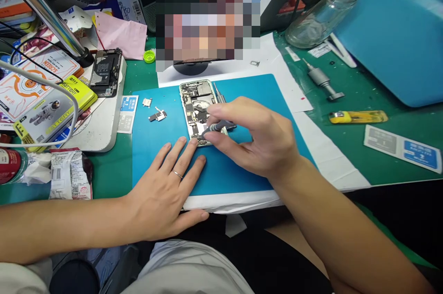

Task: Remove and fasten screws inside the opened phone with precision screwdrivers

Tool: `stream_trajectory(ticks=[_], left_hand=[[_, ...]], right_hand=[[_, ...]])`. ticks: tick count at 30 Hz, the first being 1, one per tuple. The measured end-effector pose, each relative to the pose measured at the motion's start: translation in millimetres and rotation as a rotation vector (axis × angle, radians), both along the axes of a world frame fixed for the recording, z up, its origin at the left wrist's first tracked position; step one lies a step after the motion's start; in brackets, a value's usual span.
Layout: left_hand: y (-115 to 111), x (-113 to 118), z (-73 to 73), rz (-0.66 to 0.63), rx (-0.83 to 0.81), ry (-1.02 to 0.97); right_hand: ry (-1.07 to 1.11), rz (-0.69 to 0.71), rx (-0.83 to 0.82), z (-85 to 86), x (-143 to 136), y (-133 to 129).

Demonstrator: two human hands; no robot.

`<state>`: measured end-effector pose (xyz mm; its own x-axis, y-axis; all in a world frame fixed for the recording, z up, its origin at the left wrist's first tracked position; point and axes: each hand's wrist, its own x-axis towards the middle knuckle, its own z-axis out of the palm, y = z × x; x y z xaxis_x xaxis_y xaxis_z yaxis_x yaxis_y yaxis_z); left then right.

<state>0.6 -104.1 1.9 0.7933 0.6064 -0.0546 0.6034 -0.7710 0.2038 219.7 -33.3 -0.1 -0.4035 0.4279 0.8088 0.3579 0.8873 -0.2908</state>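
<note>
An opened phone, its inner boards bare, lies on a blue mat. My right hand is closed over the phone's lower right side. Between its thumb and index finger are dark grey tweezers, their tip at the phone's lower end; the fingers partly hide them. My left hand rests flat on the mat with fingers spread, fingertips by the phone's lower left corner. A grey screwdriver lies along the phone's right edge, partly covered. Small metal phone parts sit to the left.
Another opened phone rests on a white stand at left, beside battery boxes. A pixelated screen stands behind the mat. At right are a glass jar, a grey tool, a yellow cutter and a blue sheet.
</note>
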Motion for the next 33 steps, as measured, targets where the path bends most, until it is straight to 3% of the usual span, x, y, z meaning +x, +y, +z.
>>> stream_trajectory(ticks=[6, 11, 26, 33], left_hand=[[0.2, -0.3, 0.5, -0.006, 0.001, 0.010], [0.4, -0.4, 0.5, -0.012, 0.009, 0.016], [1.2, -0.3, 0.8, -0.013, 0.001, 0.028], [0.5, -0.3, 0.4, -0.010, -0.003, 0.020]], right_hand=[[-0.034, -0.030, -0.069, 0.7, 1.1, -0.8], [-0.062, -0.046, 0.027, 1.9, 0.4, -0.5], [-0.041, 0.001, -0.025, 1.2, -0.1, -0.6], [-0.078, -0.060, 0.026, 7.4, -1.0, -2.0]])
